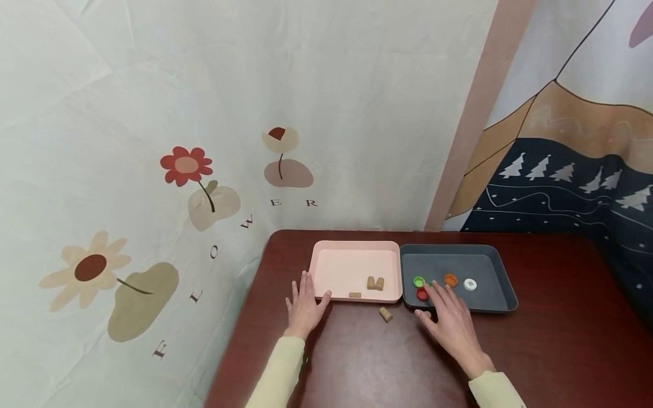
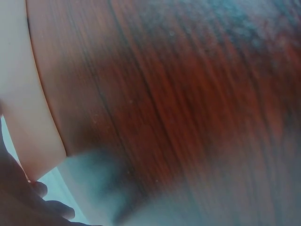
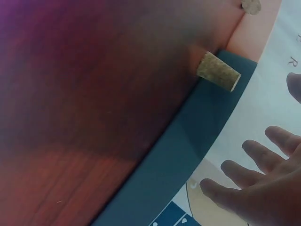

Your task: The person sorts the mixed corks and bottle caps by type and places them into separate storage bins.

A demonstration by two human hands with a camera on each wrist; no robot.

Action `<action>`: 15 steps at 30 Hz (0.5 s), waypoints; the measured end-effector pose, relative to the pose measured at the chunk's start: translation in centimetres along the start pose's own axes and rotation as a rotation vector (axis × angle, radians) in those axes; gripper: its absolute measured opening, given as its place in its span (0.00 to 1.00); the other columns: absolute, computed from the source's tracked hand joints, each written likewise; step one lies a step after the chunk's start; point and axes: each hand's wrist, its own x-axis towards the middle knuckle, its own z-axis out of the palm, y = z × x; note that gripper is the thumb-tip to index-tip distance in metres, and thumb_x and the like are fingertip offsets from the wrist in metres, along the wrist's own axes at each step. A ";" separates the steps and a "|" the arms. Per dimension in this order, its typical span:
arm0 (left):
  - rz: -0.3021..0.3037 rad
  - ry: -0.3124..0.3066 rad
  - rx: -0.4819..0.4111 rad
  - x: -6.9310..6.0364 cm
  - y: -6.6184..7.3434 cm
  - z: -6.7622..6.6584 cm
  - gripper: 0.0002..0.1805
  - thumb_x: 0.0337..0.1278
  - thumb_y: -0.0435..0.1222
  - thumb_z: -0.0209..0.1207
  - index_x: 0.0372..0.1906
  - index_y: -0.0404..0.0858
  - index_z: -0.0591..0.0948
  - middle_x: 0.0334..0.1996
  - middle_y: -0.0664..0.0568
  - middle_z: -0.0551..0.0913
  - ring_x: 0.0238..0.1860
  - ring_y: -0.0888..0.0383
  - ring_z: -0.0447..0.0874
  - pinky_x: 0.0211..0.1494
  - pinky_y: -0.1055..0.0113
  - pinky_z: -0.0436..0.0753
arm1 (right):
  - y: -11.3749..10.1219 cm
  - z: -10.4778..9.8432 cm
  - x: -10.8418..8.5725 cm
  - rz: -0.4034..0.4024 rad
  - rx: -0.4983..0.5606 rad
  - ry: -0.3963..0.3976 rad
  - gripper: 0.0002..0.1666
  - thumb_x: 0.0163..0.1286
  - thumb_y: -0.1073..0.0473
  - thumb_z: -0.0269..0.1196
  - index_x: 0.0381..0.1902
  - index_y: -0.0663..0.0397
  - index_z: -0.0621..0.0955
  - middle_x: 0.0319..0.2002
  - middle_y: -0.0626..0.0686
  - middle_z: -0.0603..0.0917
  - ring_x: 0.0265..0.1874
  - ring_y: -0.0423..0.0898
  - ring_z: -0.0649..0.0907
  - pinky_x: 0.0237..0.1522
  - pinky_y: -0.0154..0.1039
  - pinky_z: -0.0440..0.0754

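My left hand (image 1: 305,309) lies with straight fingers beside the near left corner of the pink tray (image 1: 352,246); whether it touches the tray I cannot tell. My right hand (image 1: 451,326) reaches with spread fingers over the near edge of the dark blue tray (image 1: 459,250) and holds nothing. Its fingertips are near a light green cap (image 1: 419,281) and a red cap (image 1: 422,294). By its thumb is a cork (image 3: 218,71), partly hidden in the head view. Another cork (image 1: 385,314) lies on the table. Corks (image 1: 370,282) also sit inside the pink tray.
An orange cap (image 1: 450,280) and a white cap (image 1: 470,284) lie in the dark tray. Both trays stand side by side at the back of the dark red wooden table (image 1: 367,362). A printed curtain (image 1: 357,113) hangs behind the table and along its left.
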 end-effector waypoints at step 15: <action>0.000 -0.003 -0.006 0.3 -0.1 0.5 0.50 0.71 0.63 0.53 0.83 0.37 0.53 0.84 0.46 0.49 0.81 0.34 0.46 0.72 0.25 0.54 | 0.9 -0.3 -4.0 0.059 -0.010 0.057 0.40 0.61 0.52 0.77 0.67 0.61 0.78 0.66 0.67 0.77 0.66 0.71 0.73 0.56 0.77 0.69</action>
